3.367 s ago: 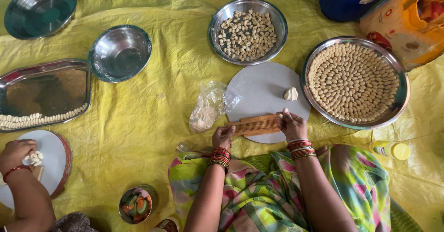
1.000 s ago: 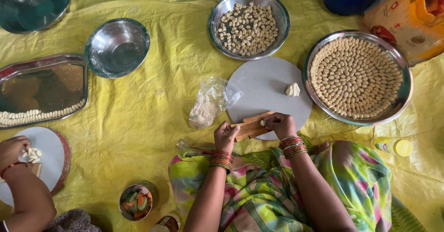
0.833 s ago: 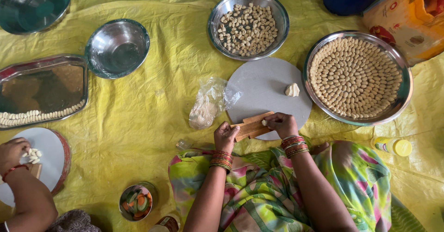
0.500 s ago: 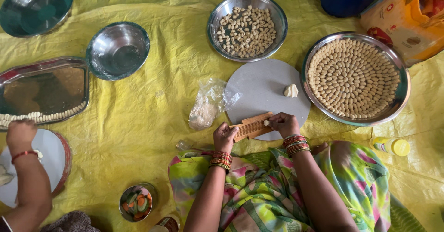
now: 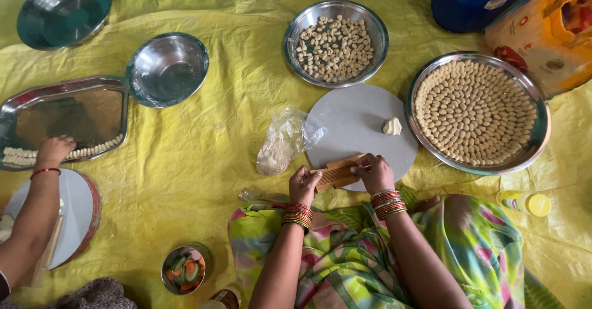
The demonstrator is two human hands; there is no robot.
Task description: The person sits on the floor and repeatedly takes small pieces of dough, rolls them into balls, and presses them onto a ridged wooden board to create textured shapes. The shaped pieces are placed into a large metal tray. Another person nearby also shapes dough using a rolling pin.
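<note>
Both hands, left hand (image 5: 303, 184) & right hand (image 5: 373, 172), sit on the ridged wooden block (image 5: 336, 173) at near edge of round board (image 5: 357, 121). Board top mostly bare, only a dough lump (image 5: 391, 126) on the right. Plastic bag (image 5: 280, 141) crowds left edge, big steel plate (image 5: 535, 109) w/ rows of pieces blocks right, bowl of pieces (image 5: 336, 43) touches far edge. Open yellow sheet (image 5: 191, 167) to the left.

Home floor kitchen, yellow sheet (image 5: 203, 161), steel bowls (image 5: 166, 69)
</note>
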